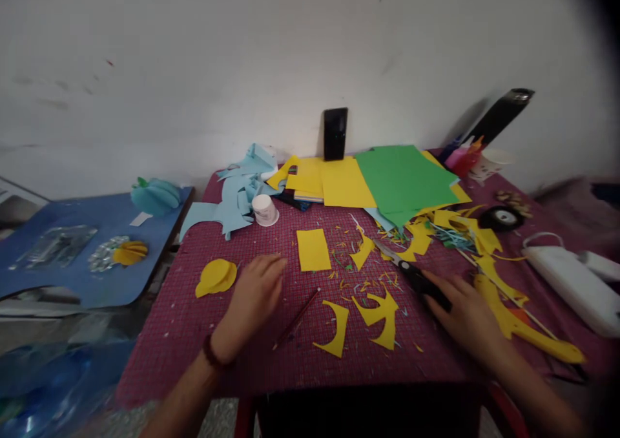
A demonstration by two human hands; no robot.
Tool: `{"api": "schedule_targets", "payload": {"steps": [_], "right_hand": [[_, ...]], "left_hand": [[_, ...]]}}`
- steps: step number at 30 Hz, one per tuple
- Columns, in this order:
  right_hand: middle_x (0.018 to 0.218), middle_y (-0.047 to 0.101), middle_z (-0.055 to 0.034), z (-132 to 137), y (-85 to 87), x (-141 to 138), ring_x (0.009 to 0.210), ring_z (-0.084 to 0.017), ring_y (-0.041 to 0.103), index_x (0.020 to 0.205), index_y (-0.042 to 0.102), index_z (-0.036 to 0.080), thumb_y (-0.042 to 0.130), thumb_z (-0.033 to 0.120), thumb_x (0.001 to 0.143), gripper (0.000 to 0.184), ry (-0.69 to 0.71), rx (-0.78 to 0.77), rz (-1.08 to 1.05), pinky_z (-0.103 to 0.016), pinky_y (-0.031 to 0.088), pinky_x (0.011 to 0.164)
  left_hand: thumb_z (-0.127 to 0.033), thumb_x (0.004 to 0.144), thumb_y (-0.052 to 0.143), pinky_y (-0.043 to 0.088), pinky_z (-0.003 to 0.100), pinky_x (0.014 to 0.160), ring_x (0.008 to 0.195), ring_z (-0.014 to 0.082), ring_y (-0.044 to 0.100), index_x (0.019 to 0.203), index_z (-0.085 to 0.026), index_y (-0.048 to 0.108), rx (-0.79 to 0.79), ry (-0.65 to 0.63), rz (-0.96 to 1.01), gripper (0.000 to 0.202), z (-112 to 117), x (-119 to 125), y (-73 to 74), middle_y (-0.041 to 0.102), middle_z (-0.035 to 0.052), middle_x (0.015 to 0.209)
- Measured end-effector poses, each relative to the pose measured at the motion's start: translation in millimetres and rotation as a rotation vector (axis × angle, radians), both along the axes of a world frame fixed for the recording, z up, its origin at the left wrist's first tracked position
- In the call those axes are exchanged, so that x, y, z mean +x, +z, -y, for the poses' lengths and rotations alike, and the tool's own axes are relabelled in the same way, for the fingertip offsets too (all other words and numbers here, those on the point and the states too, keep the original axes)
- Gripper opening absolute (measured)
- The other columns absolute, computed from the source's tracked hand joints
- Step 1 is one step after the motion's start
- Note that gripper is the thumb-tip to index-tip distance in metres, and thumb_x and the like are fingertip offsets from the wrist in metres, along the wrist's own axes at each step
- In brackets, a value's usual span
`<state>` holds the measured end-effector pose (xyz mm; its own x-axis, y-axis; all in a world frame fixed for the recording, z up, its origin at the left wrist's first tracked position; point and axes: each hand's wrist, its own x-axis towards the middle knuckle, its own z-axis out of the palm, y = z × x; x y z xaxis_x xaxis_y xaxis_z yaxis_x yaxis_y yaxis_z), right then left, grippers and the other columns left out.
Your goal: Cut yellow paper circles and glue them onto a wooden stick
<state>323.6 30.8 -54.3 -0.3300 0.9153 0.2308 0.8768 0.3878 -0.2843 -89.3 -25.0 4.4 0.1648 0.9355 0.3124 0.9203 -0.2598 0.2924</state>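
My left hand (258, 294) is above the tablecloth, slightly blurred, fingers loosely bent with nothing visible in them. Just left of it lies a small stack of round yellow paper cut-outs (216, 276). My right hand (462, 312) grips the black handles of a pair of scissors (420, 280), whose blades point up and left towards yellow scraps. Between my hands a yellow paper rectangle (314, 250) lies flat, with a pencil (296, 319) slanting below it. Curved yellow offcuts (336, 328) and fine shreds are scattered nearer my right hand.
Green sheets (409, 183) and yellow sheets (345, 183) lie at the back, before an upright phone (335, 134). A paper cup (265, 210) stands beside light-blue scraps (235, 199). Right are a tape roll (501, 218), glue gun (527, 334) and white power strip (571, 289). A blue table (111, 283) stands left.
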Motion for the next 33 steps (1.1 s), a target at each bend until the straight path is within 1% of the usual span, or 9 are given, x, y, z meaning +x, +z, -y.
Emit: {"api": "schedule_targets", "payload": {"steps": [4,8,11,14,20,23,26,30,33], "right_hand": [[0.105,0.064,-0.0135,1.6,-2.1,0.0,0.096,-0.028,0.061,0.122,0.06,0.017,0.048,0.033,0.088,0.04,-0.003,0.006,-0.073,-0.044,0.05,0.086],[0.103,0.064,-0.0129,4.6,6.3,2.5,0.094,-0.028,0.061,0.117,0.063,0.018,0.051,0.031,0.087,0.035,0.003,0.001,-0.138,-0.044,0.05,0.085],[0.102,0.064,-0.0118,10.3,27.2,-12.1,0.095,-0.028,0.06,0.107,0.066,0.02,0.053,0.03,0.086,0.026,-0.007,-0.01,-0.277,-0.044,0.048,0.086],[0.094,0.065,-0.0072,13.0,50.9,-47.8,0.088,-0.022,0.062,0.105,0.064,0.023,0.051,0.03,0.089,0.022,0.108,-0.248,-0.569,-0.036,0.05,0.079],[0.082,0.057,-0.0002,-6.1,76.2,-117.6,0.065,-0.012,0.051,0.14,0.039,0.022,0.055,0.029,0.086,0.057,0.392,-0.603,-1.016,-0.025,0.042,0.056],[0.071,0.054,0.0022,-16.9,80.9,-133.5,0.059,-0.01,0.046,0.107,0.062,0.019,0.06,0.025,0.08,0.027,0.494,-0.677,-0.999,-0.023,0.036,0.052],[0.06,0.047,0.0047,-24.6,81.0,-145.4,0.056,-0.009,0.041,0.068,0.057,0.017,0.061,0.023,0.075,0.01,0.405,-0.597,-1.019,-0.023,0.032,0.051],[0.056,0.045,0.006,-33.5,81.1,-156.5,0.053,-0.009,0.039,0.063,0.052,0.018,0.062,0.025,0.074,0.017,0.338,-0.59,-1.098,-0.022,0.031,0.05],[0.062,0.051,0.0043,-29.0,95.7,-153.2,0.054,-0.01,0.045,0.08,0.06,0.018,0.06,0.028,0.077,0.011,0.339,-0.559,-1.172,-0.024,0.036,0.051]], "left_hand": [[-0.006,0.084,0.047,0.037,0.047,0.104,0.121,0.0263,0.051,0.117,-0.021,0.062,-0.061,-0.184,-0.117,0.04,-31.5,31.4,-15.6,0.06,0.011,0.128],[-0.014,0.084,0.054,0.045,0.042,0.091,0.096,0.0235,0.062,0.087,-0.021,0.07,-0.014,-0.086,0.186,0.018,-50.1,33.0,-20.9,0.072,0.0087,0.096],[-0.021,0.083,0.058,0.049,0.033,0.076,0.081,0.0194,0.064,0.075,-0.021,0.069,0.044,0.017,0.484,0.013,-43.9,39.2,-10.6,0.071,0.0061,0.083],[-0.022,0.077,0.066,0.049,0.03,0.071,0.075,0.0179,0.064,0.066,-0.021,0.067,0.083,0.063,0.693,0.011,-27.5,53.2,5.7,0.07,0.004,0.077],[-0.017,0.076,0.066,0.049,0.032,0.076,0.079,0.0185,0.064,0.069,-0.023,0.068,0.146,-0.07,0.606,0.01,-2.6,72.0,29.7,0.07,0.0035,0.079],[-0.017,0.076,0.066,0.048,0.029,0.073,0.077,0.0173,0.062,0.07,-0.022,0.067,0.128,-0.035,0.686,0.008,-1.6,77.6,36.7,0.068,0.0027,0.079],[-0.02,0.078,0.065,0.047,0.025,0.068,0.075,0.0151,0.06,0.077,-0.021,0.066,0.055,0.064,0.899,0.002,-6.0,85.1,41.5,0.065,0.0018,0.079],[-0.024,0.08,0.064,0.045,0.022,0.067,0.072,0.0123,0.054,0.069,-0.018,0.063,0.0,0.072,1.073,0.012,-13.8,91.3,44.9,0.059,0.0004,0.077],[-0.025,0.076,0.068,0.044,0.021,0.065,0.07,0.0107,0.052,0.064,-0.017,0.06,0.033,0.102,1.194,0.017,-19.0,89.1,44.8,0.056,-0.0009,0.076]]}}
